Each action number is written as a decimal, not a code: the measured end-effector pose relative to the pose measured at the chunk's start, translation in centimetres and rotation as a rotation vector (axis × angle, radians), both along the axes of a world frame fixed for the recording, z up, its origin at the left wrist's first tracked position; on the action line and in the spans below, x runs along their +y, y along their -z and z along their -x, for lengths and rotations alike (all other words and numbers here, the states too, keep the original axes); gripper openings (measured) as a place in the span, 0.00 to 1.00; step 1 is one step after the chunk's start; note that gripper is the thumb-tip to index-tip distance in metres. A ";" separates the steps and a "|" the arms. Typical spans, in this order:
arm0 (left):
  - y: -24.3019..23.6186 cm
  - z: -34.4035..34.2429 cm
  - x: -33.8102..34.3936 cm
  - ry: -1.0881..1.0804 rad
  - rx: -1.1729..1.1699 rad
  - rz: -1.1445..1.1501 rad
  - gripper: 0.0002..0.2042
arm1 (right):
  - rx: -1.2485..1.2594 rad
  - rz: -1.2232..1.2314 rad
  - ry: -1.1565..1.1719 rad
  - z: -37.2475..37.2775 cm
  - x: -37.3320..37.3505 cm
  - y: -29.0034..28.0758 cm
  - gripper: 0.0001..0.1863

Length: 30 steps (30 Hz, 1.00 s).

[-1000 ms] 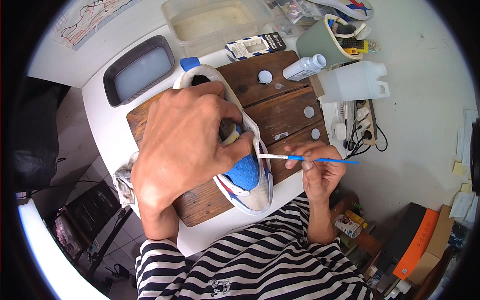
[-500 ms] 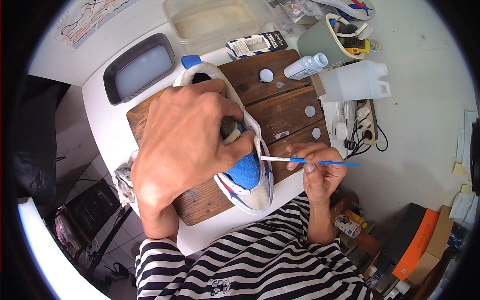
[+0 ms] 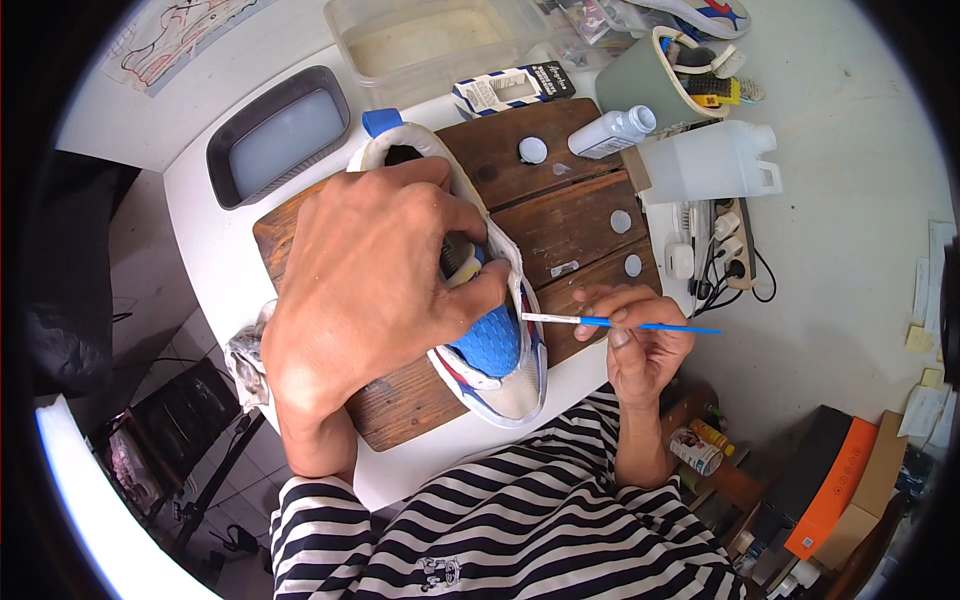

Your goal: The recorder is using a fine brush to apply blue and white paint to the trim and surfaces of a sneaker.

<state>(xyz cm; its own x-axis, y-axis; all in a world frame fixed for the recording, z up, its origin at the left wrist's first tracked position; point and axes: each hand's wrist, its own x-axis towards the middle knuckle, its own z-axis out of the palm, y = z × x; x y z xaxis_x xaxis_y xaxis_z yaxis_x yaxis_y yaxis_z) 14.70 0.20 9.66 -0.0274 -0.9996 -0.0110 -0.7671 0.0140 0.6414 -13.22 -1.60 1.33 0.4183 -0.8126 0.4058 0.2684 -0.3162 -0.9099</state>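
Observation:
A white sneaker (image 3: 515,392) with a blue tongue and red and blue trim lies on a dark wooden board (image 3: 400,410), its toe toward me. My left hand (image 3: 375,275) is closed over the shoe's opening, thumb and fingers gripping the near-right collar edge; part of the shoe is hidden under it. Between the fingertips of my right hand (image 3: 645,340) is a thin paintbrush (image 3: 600,321) with a blue handle. The brush tip meets the sneaker's right side, by the lace edge.
Behind the board stand a grey tray of cloudy liquid (image 3: 285,140), a clear plastic tub (image 3: 430,45) and a small carton (image 3: 510,90). An open white bottle (image 3: 612,133), a cap (image 3: 532,151), a jug (image 3: 705,163) and a brush bucket (image 3: 645,75) are at the right. A power strip (image 3: 735,240) with cables lies beyond.
Almost nothing differs. The paintbrush tip stays against the shoe's side, and both hands keep their grip and place.

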 end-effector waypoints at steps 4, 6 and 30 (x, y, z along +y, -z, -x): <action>0.0 0.0 0.0 -0.001 0.002 -0.006 0.14 | 0.003 -0.008 0.000 -0.1 0.1 0.0 0.06; 0.0 0.0 0.0 -0.001 0.004 -0.002 0.14 | 0.015 -0.012 0.007 0.0 0.2 0.0 0.06; 0.1 0.0 0.1 -0.002 -0.005 0.003 0.14 | -0.033 -0.033 0.063 -1.1 -0.2 -0.8 0.05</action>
